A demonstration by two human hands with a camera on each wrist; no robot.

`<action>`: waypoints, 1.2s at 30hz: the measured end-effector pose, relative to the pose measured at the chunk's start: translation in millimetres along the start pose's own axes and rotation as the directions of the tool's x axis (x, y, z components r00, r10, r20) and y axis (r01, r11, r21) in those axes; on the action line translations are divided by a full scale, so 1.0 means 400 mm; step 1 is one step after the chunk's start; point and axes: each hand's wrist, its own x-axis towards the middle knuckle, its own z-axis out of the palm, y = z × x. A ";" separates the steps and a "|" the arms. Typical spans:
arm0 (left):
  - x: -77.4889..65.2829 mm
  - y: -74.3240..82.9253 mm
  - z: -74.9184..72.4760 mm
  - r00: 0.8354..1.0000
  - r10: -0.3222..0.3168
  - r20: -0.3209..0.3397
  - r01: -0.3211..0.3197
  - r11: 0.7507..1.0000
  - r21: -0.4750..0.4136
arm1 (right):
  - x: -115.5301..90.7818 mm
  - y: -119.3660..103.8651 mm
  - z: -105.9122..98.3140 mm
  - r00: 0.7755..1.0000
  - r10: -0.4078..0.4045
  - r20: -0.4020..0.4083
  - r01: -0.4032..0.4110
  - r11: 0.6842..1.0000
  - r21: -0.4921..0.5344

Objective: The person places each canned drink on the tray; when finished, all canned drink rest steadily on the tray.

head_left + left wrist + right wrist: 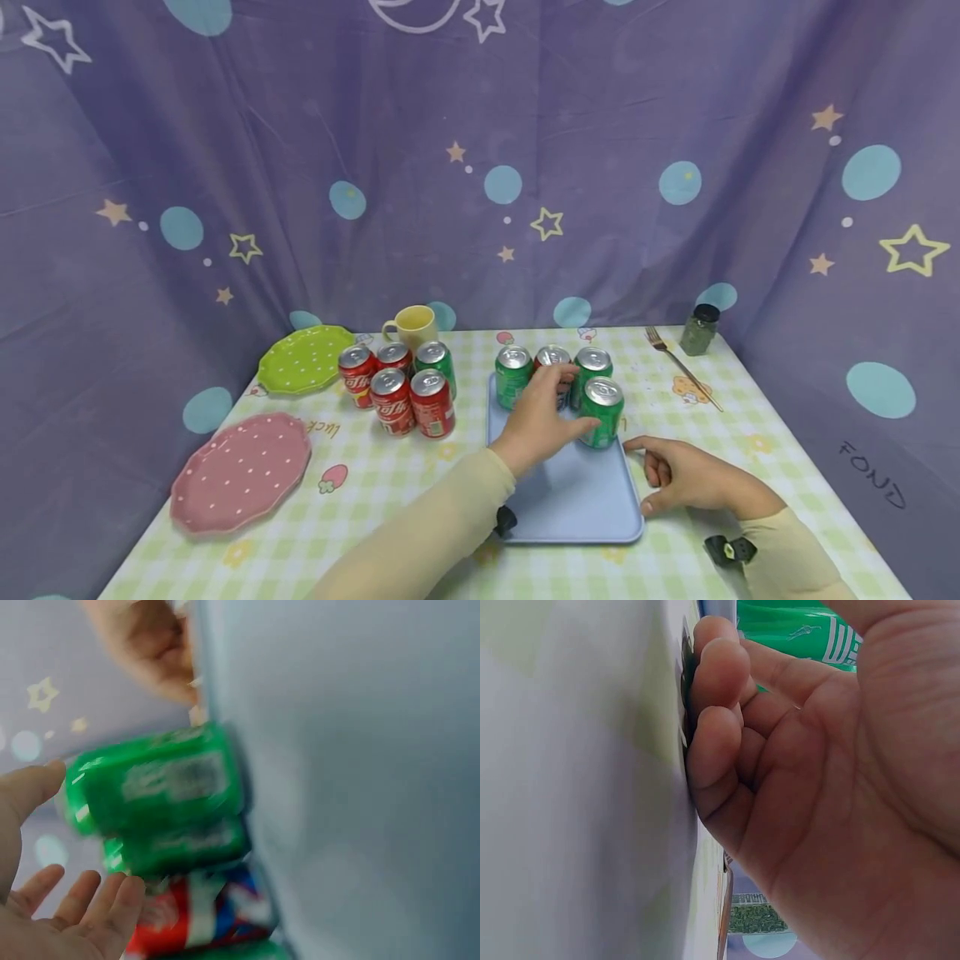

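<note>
In the head view, your left hand [536,421] is spread wide over the blue tray [577,496], holding nothing, its thumb overlapping the front green can [602,412]; contact cannot be told. That can stands upright near the tray's right edge. Behind it, two more green cans flank a red-sided can [552,355], which your fingers partly hide, and your sleeve covers some of the tray's left edge. Your right hand [693,475] is at the tray's right rim — index finger reaching forward, other fingers loosely bent, gripping no can. To the left stand four red cans [392,408] and one green can [436,358], with a yellow mug [417,323] just behind. Farther left lie a lime plate [303,362] and a pink plate [243,475]; a fork [686,371] and a black-lidded jar [699,333] sit at the right. You can read "可口" on red cans, "luck" on the tablecloth [390,517] and "FOND" on the curtain [600,108].

In your left wrist view, thumb and fingers stand well apart beside the cans; one is red, white and blue, its lettering blurred.

In your right wrist view, bent fingers lie against the cloth — white lettering on the green can beyond is cut off.
</note>
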 end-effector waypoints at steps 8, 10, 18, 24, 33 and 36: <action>-0.063 -0.051 -0.198 0.972 0.117 -0.204 -0.117 0.993 0.011 | -0.002 0.002 0.003 1.000 -0.002 -0.005 0.002 1.000 0.013; -0.086 -0.078 -0.245 0.955 0.115 -0.273 -0.111 0.993 0.028 | -0.004 0.004 0.003 1.000 -0.003 -0.004 0.003 1.000 0.022; -0.187 -0.212 -0.388 0.882 0.034 -0.469 -0.017 0.999 0.040 | -0.005 0.001 0.002 1.000 0.003 -0.006 -0.003 1.000 0.031; -0.236 -0.324 -0.446 0.877 -0.064 -0.477 0.017 0.995 -0.102 | -0.003 0.000 0.004 1.000 -0.004 -0.002 0.004 0.999 0.032; -0.256 -0.349 -0.445 0.916 -0.237 -0.325 0.162 0.956 -0.243 | -0.001 0.008 0.006 1.000 -0.009 -0.009 0.009 1.000 0.017; -0.261 -0.389 -0.440 0.926 -0.240 -0.290 0.174 0.956 -0.236 | 0.000 0.007 0.005 1.000 -0.001 -0.006 0.001 1.000 0.027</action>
